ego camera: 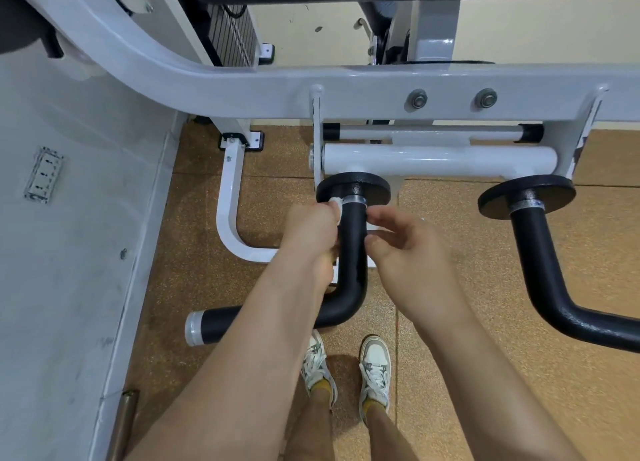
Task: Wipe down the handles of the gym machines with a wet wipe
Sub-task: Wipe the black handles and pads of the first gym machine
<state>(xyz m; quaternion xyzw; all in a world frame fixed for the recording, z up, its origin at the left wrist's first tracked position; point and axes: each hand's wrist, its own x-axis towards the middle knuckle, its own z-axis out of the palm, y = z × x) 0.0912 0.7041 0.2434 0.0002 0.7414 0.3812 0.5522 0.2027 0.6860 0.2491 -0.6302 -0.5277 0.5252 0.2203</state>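
A black L-shaped handle hangs from a round black flange on the white machine frame; its lower leg bends left and ends in a silver cap. My left hand presses a white wet wipe against the left side of the handle's upright part, just under the flange. On the handle's right side is my right hand, fingers curled and apart, holding nothing; white bits show behind its fingertips. A second black handle hangs to the right, untouched.
A grey wall with a socket plate runs along the left. White frame legs bolt to the brown speckled floor. A weight stack stands at the back. My two feet in white sneakers stand below the handle. A brass rod leans bottom left.
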